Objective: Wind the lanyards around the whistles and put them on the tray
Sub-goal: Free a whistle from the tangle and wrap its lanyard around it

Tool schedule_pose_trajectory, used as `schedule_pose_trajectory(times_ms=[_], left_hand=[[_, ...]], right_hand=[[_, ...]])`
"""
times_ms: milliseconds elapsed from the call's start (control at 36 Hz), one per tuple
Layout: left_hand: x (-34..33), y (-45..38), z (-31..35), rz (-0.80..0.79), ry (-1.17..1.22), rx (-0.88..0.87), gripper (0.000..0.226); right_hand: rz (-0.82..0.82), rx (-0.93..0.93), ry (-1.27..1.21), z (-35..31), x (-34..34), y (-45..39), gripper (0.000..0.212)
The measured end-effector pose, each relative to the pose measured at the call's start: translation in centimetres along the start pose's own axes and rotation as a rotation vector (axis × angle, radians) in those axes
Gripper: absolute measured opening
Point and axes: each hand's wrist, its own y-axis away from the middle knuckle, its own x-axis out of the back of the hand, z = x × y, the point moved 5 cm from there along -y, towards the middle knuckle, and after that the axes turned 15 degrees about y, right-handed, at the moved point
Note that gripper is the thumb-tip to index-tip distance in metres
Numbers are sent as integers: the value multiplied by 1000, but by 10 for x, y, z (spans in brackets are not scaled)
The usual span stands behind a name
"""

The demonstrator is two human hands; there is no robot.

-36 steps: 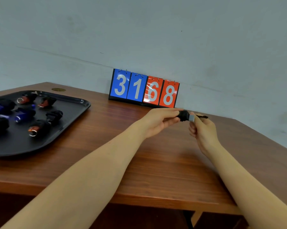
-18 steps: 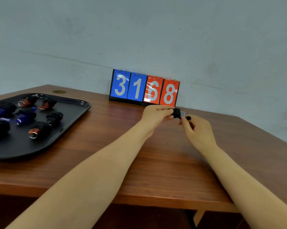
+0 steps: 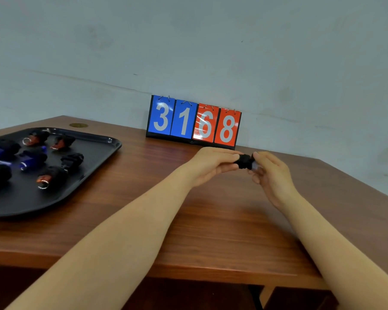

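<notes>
Wooden table [image 3: 211, 220], tray [image 3: 94, 162] at 9 o'clock.
Left hand [image 3: 211, 166] and right hand [image 3: 271, 173] both pinch one wrapped whistle [image 3: 244, 161] between them, above the table.

— What do I have in view of the body itself?

— Two forearms, bare all the way from the bottom edge; I see no sleeve on either.

— Anything worn lower down?

— I see the left hand [image 3: 211, 165] and the right hand [image 3: 272, 175] bare as well, with short, unpainted nails on the fingers that face me.
</notes>
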Motion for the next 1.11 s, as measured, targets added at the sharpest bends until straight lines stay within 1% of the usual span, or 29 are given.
schedule_pose_trajectory(times_ms=[56,111,194,250,306,417,528,611,667,778,833,917,1000,1056,1111], left_hand=[[-2,1,-2,-23,119,23,23],[-3,1,-5,-23,206,31,23],[-6,0,-9,-15,234,20,22],[-7,-1,-11,9,139,-23,27],[-9,-2,-11,37,0,-85,32],[-16,-1,-8,66,-183,-178,36],[-22,0,-6,22,-297,-232,41],[-23,2,-2,27,-367,-282,39],[-20,1,-1,44,-369,-275,38],[-18,0,-3,64,-340,-198,37],[-19,0,-5,72,-331,-169,32],[-20,0,-5,60,-320,-164,26],[-20,1,-5,37,-300,-155,27],[-19,2,-6,33,-262,-140,28],[-18,1,-7,39,-175,-115,28]], right_hand=[[-112,-103,-265,0,-6,1,15],[-160,-192,-471,0,-10,2,14],[-133,-222,-597,0,-10,2,11],[-113,-215,-630,0,-10,1,11],[-100,-206,-637,-1,-11,2,12],[-62,-212,-663,1,-9,-1,11],[-75,-191,-686,3,-9,-4,15],[-82,-170,-692,2,-9,-4,17],[-92,-157,-683,1,-10,-4,18],[-113,-157,-638,-1,-10,-3,14],[-115,-161,-613,-2,-11,-2,13],[-136,-162,-600,-3,-12,-1,14],[-144,-160,-582,-2,-13,-2,14],[-145,-146,-543,-2,-12,-3,15],[-153,-109,-451,-2,-12,-3,15]])
